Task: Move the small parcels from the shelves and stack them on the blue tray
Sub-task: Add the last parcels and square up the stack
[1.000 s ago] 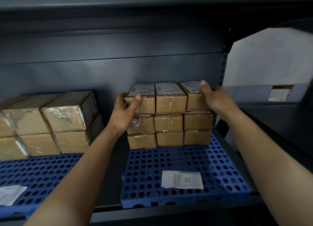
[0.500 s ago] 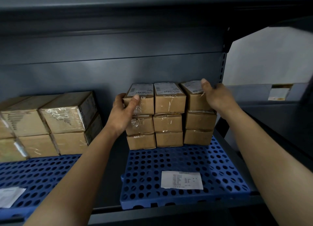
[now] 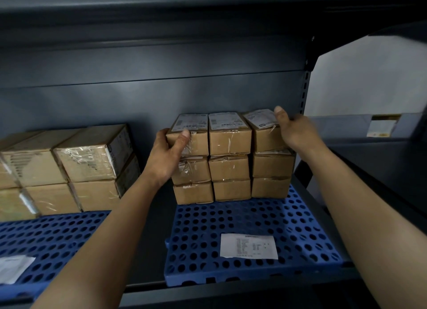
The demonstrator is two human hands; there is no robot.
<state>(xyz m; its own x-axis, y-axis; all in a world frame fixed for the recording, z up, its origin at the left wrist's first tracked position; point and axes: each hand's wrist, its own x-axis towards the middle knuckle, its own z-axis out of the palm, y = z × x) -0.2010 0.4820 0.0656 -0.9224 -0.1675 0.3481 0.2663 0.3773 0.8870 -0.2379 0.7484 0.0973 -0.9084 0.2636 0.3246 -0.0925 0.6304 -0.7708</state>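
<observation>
Small parcels [image 3: 230, 167] stand three high and three wide at the far end of the blue tray [image 3: 300, 227] on the shelf [image 3: 152, 251]. Our left hand [image 3: 165, 157] grips the top-left parcel [image 3: 198, 144], our right hand [image 3: 298, 133] the top-right parcel [image 3: 265, 139], which has just skewed slightly. We judge the row needs squaring before it moves.

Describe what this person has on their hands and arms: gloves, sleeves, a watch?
Nothing shows. The left hand and right hand are bare, with no gloves or visible rings. The left forearm and right forearm are uncovered to the picture's edge: no sleeve, watch or wristband.
</observation>
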